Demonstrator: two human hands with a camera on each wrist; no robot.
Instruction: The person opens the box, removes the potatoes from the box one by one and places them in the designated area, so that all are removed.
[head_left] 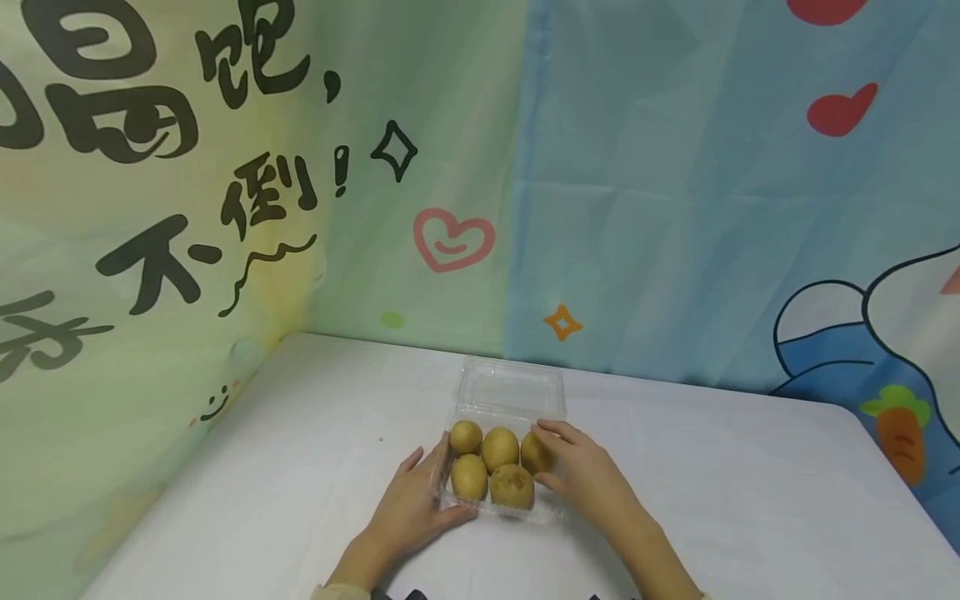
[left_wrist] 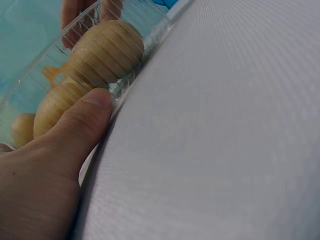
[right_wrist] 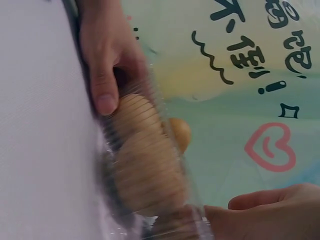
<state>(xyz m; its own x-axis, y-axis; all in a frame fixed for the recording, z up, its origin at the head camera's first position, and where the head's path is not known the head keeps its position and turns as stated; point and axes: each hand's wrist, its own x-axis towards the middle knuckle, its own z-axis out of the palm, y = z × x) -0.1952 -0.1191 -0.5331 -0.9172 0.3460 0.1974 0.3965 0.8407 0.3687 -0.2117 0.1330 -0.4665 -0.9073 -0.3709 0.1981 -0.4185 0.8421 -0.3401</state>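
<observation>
A clear plastic clamshell box [head_left: 546, 508] stands on the table with its lid [head_left: 512, 387] folded back. Several yellow-brown potatoes sit inside in two rows. My left hand [head_left: 411, 507] holds the box at its front left corner, fingers along the left wall; the thumb [left_wrist: 85, 117] presses the front wall in the left wrist view. At the back right of the box, my right hand [head_left: 588, 473] grips a potato [head_left: 534, 455] between fingers and thumb. A brown-blotched potato [head_left: 512, 487] lies in front of it. In the right wrist view, the ribbed wall blurs the potatoes [right_wrist: 147, 170].
A white-covered table [head_left: 720, 483] extends around the box. Behind it hangs a printed cloth backdrop [head_left: 637, 250] with hearts, a carrot and large black characters, and it continues along the left side.
</observation>
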